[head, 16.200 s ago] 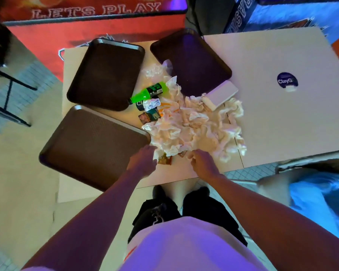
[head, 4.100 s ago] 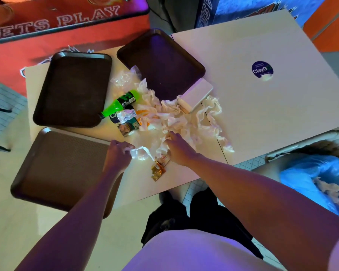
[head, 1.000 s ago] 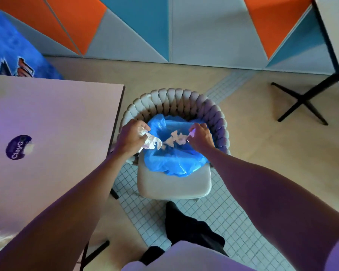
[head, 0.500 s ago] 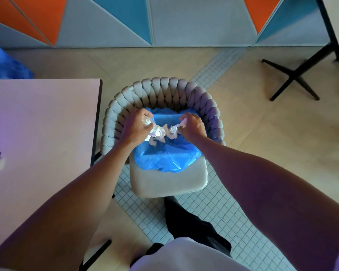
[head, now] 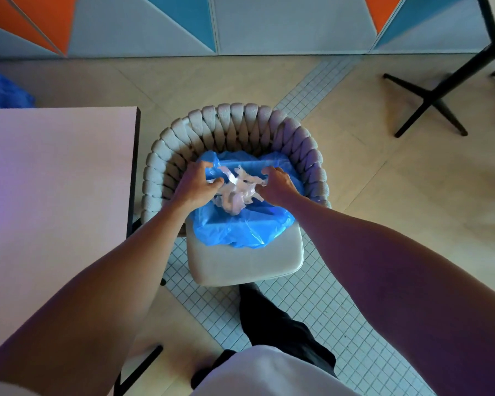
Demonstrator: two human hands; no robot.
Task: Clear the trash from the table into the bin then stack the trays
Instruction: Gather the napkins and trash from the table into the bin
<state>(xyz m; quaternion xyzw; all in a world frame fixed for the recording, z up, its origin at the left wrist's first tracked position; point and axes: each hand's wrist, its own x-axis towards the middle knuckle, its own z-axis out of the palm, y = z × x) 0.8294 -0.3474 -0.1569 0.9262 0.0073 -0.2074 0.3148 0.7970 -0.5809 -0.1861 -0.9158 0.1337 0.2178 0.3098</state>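
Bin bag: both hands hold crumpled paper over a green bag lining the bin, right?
Not quite. The head view shows the bag is blue, not green. The left hand and right hand do hold crumpled paper over it.

1 left hand (head: 193, 186); 1 right hand (head: 279, 186); 1 bin (head: 240, 232); 1 napkin wad (head: 235, 194); 1 chair (head: 240, 124); 1 table (head: 55, 181)

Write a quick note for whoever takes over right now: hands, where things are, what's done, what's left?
Left grip and right grip: both at the crumpled paper, over the blue-lined bin; holding or releasing, cannot tell.
Bin sits on a chair beside the table.
Done: this load reached the bin.
Left: let go, check the table for more trash, stack the trays, which are out of view.
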